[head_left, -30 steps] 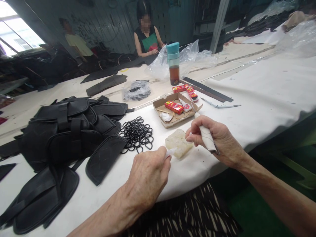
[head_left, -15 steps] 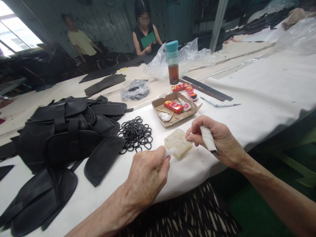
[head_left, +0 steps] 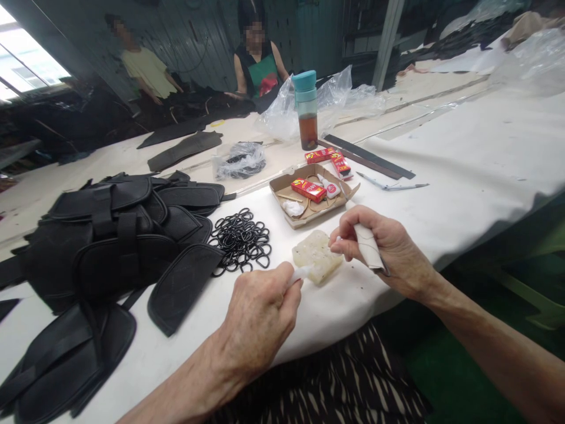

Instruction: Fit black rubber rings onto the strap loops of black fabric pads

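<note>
My left hand (head_left: 265, 312) is closed around a small white glue bottle (head_left: 301, 274); its pointed nozzle sticks out to the right and the rest is hidden in the fist. My right hand (head_left: 384, 241) pinches a tiny white piece, perhaps a cap (head_left: 338, 239), between thumb and forefinger. Across the same palm lies a slim tool with a white wrapped handle (head_left: 369, 247) and a dark metal end; its kind is unclear. Between the hands, a translucent yellowish block (head_left: 315, 256) rests on the white table covering, just beyond the nozzle.
Left are black padded pieces with straps (head_left: 119, 235) and a heap of black D-rings (head_left: 242, 238). Beyond the block stands a cardboard tray (head_left: 304, 221) with a red box and white bottle. Near it are red boxes (head_left: 320, 155), a drink bottle (head_left: 306, 118), a silver pen-like tool (head_left: 392, 186) and two people.
My hands keep the same grips and have hardly moved. The whole view shifts slightly, with the table things sliding a little left. The person across the table has lowered their hands.
</note>
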Motion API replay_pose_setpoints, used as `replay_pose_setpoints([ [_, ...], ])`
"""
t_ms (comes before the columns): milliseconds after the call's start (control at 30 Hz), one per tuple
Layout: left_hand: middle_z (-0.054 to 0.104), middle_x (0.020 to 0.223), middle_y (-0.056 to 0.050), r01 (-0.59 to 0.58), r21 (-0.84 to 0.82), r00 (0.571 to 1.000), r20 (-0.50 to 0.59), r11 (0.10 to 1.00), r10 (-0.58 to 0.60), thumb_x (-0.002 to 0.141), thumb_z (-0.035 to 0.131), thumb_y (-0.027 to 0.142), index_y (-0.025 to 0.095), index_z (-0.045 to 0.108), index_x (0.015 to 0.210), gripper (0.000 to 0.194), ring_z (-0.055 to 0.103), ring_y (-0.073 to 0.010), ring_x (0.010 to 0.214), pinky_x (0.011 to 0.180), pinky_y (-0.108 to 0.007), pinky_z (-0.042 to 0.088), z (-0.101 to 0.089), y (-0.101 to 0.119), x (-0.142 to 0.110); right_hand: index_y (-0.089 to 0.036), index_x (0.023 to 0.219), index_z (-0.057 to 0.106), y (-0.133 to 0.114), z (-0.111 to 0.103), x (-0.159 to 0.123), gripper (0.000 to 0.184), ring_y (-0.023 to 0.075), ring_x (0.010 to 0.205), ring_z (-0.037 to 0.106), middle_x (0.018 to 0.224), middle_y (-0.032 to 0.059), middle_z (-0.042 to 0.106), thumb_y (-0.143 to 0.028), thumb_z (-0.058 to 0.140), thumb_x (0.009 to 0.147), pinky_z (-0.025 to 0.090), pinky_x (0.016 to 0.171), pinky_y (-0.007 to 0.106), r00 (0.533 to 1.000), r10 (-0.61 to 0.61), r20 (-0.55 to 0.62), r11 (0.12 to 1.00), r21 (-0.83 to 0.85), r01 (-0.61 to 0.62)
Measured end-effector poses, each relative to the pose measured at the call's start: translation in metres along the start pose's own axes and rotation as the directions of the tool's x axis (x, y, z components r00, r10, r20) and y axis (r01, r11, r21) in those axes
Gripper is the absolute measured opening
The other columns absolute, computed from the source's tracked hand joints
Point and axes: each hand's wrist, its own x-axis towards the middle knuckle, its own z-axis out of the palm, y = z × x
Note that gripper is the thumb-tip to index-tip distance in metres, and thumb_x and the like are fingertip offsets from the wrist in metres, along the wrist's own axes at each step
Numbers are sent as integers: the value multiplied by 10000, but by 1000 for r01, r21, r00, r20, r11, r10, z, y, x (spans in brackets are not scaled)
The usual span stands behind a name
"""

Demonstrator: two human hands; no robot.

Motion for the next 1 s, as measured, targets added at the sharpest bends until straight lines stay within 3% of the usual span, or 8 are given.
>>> replay_pose_setpoints([
  [600,260,447,81,-15,-29,1000,-16,999,15,808,467,223,204,305,546,308,285,-70,394,452,-218,198,1,-2,-1,-208,793,483,0,0,1,132,99,618,484,747,-30,563,-235,611,812,400,555,222,1000,3,-14,1000,5,-3],
  [1000,249,456,90,-28,-117,996,-90,993,17,810,491,192,202,316,558,307,256,-60,397,435,-204,200,4,-5,-10,-211,818,485,0,4,2,114,102,627,502,757,-33,553,-234,596,831,410,578,235,1000,3,-3,999,48,-3],
])
